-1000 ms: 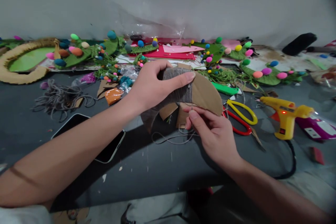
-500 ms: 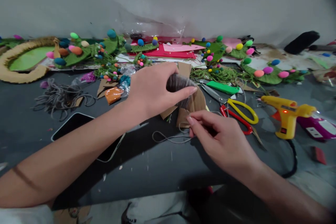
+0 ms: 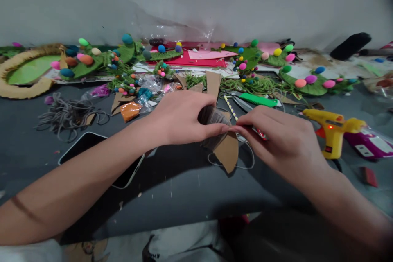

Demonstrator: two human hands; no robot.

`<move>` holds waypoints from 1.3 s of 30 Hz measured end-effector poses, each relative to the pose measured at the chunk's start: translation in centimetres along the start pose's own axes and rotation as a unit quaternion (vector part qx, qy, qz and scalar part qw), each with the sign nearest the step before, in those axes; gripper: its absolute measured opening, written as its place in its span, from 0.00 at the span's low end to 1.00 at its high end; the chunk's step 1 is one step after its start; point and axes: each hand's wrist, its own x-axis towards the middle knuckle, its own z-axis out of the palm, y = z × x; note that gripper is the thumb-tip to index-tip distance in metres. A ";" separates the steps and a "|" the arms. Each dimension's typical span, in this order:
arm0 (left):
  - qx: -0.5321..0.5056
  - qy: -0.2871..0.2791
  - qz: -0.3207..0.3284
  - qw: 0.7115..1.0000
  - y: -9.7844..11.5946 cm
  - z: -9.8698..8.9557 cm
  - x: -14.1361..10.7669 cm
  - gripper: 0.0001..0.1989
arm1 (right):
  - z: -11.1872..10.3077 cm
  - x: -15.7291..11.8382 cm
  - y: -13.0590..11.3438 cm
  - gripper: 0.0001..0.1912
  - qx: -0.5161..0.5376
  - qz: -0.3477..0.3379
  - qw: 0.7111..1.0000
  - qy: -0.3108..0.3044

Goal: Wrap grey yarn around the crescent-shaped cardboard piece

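Observation:
My left hand [image 3: 187, 118] is closed around a cardboard piece [image 3: 227, 153] partly wrapped in grey cord [image 3: 213, 119]. Its bare brown end points down toward me, below the wrapped part. My right hand [image 3: 273, 135] pinches the cord at the right edge of the wrapping, its fingertips close to my left thumb. A thin loop of the same cord hangs down around the bare cardboard end. The far side of the wrapped piece is hidden by my left hand.
Left of my hands are a phone [image 3: 87, 147] and a tangled heap of grey cord [image 3: 66, 116]. At right lie a yellow glue gun [image 3: 331, 129], lit red, and a green comb-like tool [image 3: 258, 100] beside partly covered scissors [image 3: 242, 103]. Leafy decorations [image 3: 254, 86] line the back.
My right hand has moved up and to the right with the cord, now covering the scissor handles. The cardboard piece in my left hand has turned, its bare end pointing down.

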 end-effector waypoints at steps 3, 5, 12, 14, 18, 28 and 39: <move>-0.019 -0.012 0.004 1.000 0.0 -0.1 0.0 0.27 | 0.1 0.0 0.5 0.06 0.012 0.012 1.000 0.009; -0.028 -0.018 0.008 0.999 0.0 -0.2 0.0 0.27 | 0.1 0.0 0.6 0.05 0.022 0.015 1.000 0.014; -0.066 -0.038 0.005 0.997 0.0 -0.3 0.0 0.29 | 0.1 0.1 0.3 0.04 0.081 0.048 0.995 0.022; -0.081 -0.038 0.002 0.996 0.1 -0.3 0.0 0.29 | 0.1 0.2 0.3 0.05 0.105 0.067 0.992 0.026; -0.102 -0.029 0.001 0.994 0.2 -0.2 0.1 0.29 | 0.3 0.3 0.2 0.07 0.162 0.120 0.979 0.022; -0.231 0.044 -0.018 0.972 0.3 0.0 0.1 0.23 | 2.4 0.9 -1.1 0.12 0.440 0.259 0.859 0.040; -0.244 0.178 -0.080 0.950 0.0 0.0 0.4 0.24 | 5.3 -0.7 -3.8 0.14 0.398 0.280 0.867 0.106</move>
